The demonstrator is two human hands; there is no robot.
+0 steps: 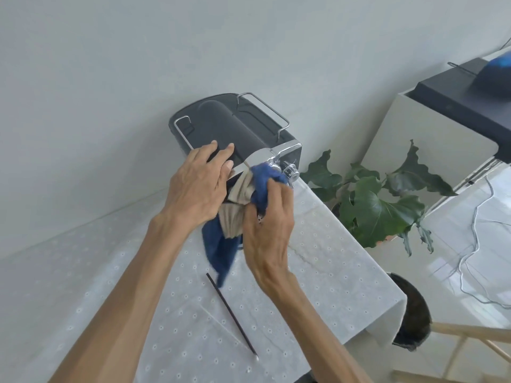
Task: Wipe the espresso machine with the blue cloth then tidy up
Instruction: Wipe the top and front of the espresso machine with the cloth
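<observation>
A dark grey espresso machine (pixel 237 125) with chrome trim and a wire rail stands at the back of the table, near the wall. My left hand (pixel 197 186) rests flat on the front left of its top, fingers spread. My right hand (pixel 266 225) grips a blue cloth (pixel 264 179) with a beige side and presses it against the chrome front beside a steam knob (pixel 291 172). The loose end of the cloth hangs down between my wrists to the table.
A white dotted tablecloth (pixel 179 313) covers the table, whose right edge drops off near a green plant (pixel 378 205). A thin dark stick (pixel 231 310) lies on the cloth. A white cabinet (pixel 420 139) with a black device stands at right, with cables on the floor.
</observation>
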